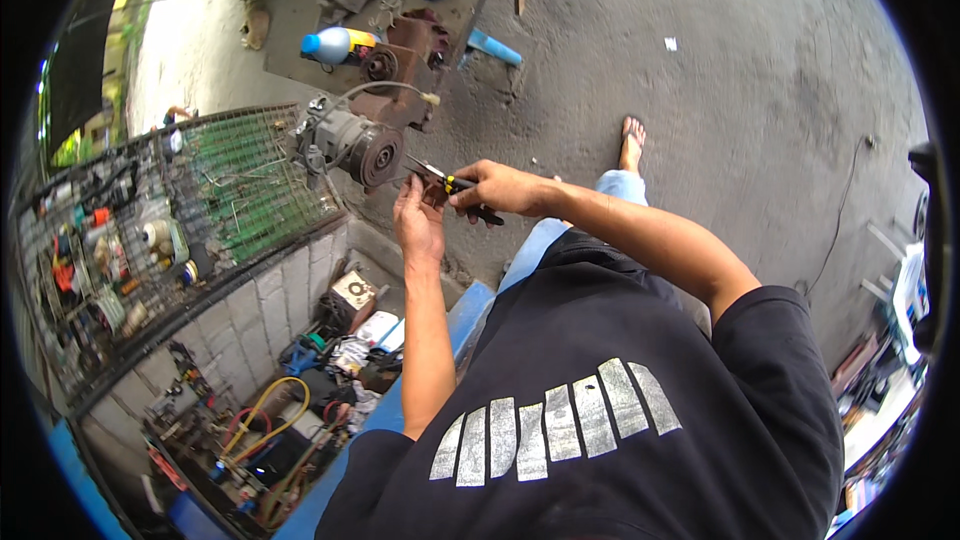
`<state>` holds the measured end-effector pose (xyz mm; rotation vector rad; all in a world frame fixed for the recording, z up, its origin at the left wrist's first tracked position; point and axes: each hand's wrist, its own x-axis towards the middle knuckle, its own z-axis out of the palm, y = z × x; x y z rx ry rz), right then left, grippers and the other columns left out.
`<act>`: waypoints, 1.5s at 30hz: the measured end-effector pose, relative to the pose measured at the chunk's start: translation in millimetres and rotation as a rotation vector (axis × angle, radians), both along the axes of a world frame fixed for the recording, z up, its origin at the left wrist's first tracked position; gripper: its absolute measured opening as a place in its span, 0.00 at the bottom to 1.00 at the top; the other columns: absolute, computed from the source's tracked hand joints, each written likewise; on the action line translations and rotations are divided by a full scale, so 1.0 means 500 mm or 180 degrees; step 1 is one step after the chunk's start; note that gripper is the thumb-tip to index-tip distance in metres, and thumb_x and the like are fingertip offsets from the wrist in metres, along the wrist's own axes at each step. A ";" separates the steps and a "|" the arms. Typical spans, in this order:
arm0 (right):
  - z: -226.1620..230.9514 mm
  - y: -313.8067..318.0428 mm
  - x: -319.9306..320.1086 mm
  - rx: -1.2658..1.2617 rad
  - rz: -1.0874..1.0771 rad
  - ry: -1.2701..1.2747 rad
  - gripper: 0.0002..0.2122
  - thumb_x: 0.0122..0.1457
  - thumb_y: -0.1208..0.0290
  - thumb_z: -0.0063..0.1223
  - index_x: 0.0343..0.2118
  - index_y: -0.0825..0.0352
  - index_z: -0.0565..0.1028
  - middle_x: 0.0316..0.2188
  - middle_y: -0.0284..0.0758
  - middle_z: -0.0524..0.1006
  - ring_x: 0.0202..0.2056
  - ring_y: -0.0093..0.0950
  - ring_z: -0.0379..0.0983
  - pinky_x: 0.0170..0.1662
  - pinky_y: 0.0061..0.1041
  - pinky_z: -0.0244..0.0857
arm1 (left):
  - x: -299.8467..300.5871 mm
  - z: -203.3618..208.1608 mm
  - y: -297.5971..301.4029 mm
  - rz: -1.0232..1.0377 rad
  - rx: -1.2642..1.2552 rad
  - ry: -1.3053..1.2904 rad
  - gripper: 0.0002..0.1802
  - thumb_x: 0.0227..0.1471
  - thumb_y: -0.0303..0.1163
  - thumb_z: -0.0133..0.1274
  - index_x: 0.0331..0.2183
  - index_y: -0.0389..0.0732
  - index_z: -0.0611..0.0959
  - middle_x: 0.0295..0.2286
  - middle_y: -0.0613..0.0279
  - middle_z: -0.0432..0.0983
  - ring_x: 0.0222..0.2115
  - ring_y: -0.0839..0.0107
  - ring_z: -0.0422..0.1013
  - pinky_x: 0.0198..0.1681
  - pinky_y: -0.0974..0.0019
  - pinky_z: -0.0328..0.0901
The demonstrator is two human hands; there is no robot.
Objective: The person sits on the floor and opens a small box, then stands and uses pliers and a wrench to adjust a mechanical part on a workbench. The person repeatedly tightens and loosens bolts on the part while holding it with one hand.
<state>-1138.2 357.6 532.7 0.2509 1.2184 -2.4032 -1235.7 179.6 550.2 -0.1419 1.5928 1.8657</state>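
My right hand point(492, 187) is wrapped round a pair of pliers point(458, 184) with black and yellow handles. Their jaws point up and left, close to the round front of a car air-conditioning compressor point(345, 134). Just below the jaws, my left hand point(418, 225) has its fingertips pinched together; whatever they hold is too small to make out. The compressor's ringed pulley point(379, 157) faces both hands. A grey cable with a pale connector point(430, 98) loops over the compressor, which sits against a rusty brown vise point(398, 75).
Behind the vise, a blue-capped bottle point(338, 45) lies on the workbench point(285, 58). At left, a wire-mesh rack point(250, 180) carries loose parts. Below it sits a clutter of tools and a yellow hose point(300, 405). A blue bench edge point(475, 305) runs beside my left arm.
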 end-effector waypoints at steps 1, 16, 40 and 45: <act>-0.007 -0.017 -0.003 -0.0154 -0.0119 -0.0018 0.16 0.65 0.67 0.55 0.52 0.71 0.75 0.33 0.35 0.79 0.32 0.23 0.76 0.30 0.27 0.71 | -0.010 0.001 -0.010 -0.0091 0.0022 -0.0011 0.11 0.67 0.38 0.50 0.43 0.42 0.79 0.37 0.66 0.79 0.38 0.74 0.74 0.44 0.68 0.66; -0.031 -0.131 -0.016 0.1127 -0.0661 0.0629 0.25 0.51 0.65 0.55 0.50 0.78 0.75 0.38 0.55 0.80 0.42 0.46 0.78 0.49 0.41 0.70 | -0.068 0.026 -0.076 -0.0629 -0.0616 0.0843 0.17 0.63 0.33 0.56 0.51 0.37 0.78 0.46 0.55 0.78 0.44 0.68 0.75 0.51 0.63 0.68; -0.008 -0.215 -0.021 0.2684 -0.1467 0.0203 0.29 0.51 0.68 0.55 0.54 0.81 0.68 0.52 0.55 0.69 0.59 0.52 0.64 0.61 0.64 0.56 | -0.088 0.025 -0.069 -0.0877 -0.0845 0.0799 0.21 0.64 0.34 0.54 0.55 0.37 0.76 0.50 0.55 0.77 0.49 0.69 0.73 0.55 0.63 0.67; -0.001 -0.223 -0.022 0.2710 -0.1611 0.0210 0.28 0.50 0.69 0.54 0.53 0.81 0.69 0.51 0.54 0.70 0.58 0.51 0.65 0.60 0.62 0.57 | -0.089 0.025 -0.071 -0.0806 -0.0652 0.0722 0.22 0.64 0.36 0.54 0.55 0.37 0.75 0.49 0.56 0.77 0.49 0.68 0.73 0.55 0.62 0.67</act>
